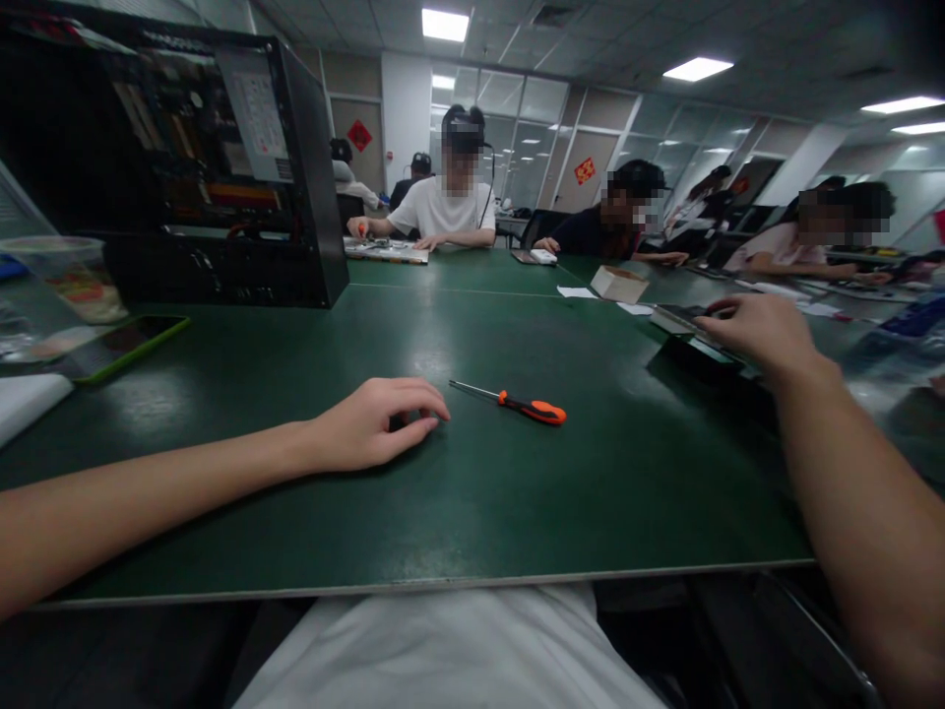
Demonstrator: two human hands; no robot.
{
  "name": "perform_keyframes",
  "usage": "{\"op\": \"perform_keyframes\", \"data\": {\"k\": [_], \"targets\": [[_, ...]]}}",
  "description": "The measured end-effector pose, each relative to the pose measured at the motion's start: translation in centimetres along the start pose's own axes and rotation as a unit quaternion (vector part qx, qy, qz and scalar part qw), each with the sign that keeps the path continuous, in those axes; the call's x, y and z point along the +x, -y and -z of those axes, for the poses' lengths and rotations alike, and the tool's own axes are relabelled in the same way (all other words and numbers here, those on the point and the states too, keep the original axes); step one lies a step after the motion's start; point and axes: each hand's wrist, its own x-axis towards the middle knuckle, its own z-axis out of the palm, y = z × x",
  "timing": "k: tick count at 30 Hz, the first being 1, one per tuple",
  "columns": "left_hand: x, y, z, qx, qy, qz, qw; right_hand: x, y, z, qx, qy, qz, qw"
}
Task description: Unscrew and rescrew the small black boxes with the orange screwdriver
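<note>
- A screwdriver (pixel 517 403) lies flat on the green tabletop (pixel 517 512), near the middle in front of the person. It has a thin metal shaft pointing left and away, and an orange handle with black bands pointing right.
- The left hand (pixel 373 423) rests palm down on the tabletop just left of the screwdriver's tip, apart from it. Its fingers are curled loosely inward, with the fingertips (pixel 432 421) on the surface; something small and dark may lie under them, but I cannot tell what.
- The right hand (pixel 760 330) reaches out to the right side, fingers bent and spread a little, resting on a flat dark device (pixel 690 335) at the tabletop's edge. Whether it grips the device or only touches it I cannot tell.
- An open black computer case (pixel 221 167) stands at the far left, with a green-edged phone (pixel 122 345) lying before it.
- Other people sit along the far side.
</note>
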Motion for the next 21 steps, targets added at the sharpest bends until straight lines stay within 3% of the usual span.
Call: {"op": "perform_keyframes", "data": {"k": [6,15,21], "targets": [[-0.1,0.1,0.0,0.000,0.007,-0.012,1.000,1.7,-2.3,-2.1,-0.028,0.076,-0.032,0.996],[0.0,0.1,0.0,-0.003,0.009,-0.016,1.000,2.8,-2.9,-3.6,-0.027,0.094,-0.024,0.995],[0.0,0.0,0.0,-0.004,0.012,-0.011,1.000,2.6,-2.8,-3.4,-0.034,0.096,-0.042,0.994]]}}
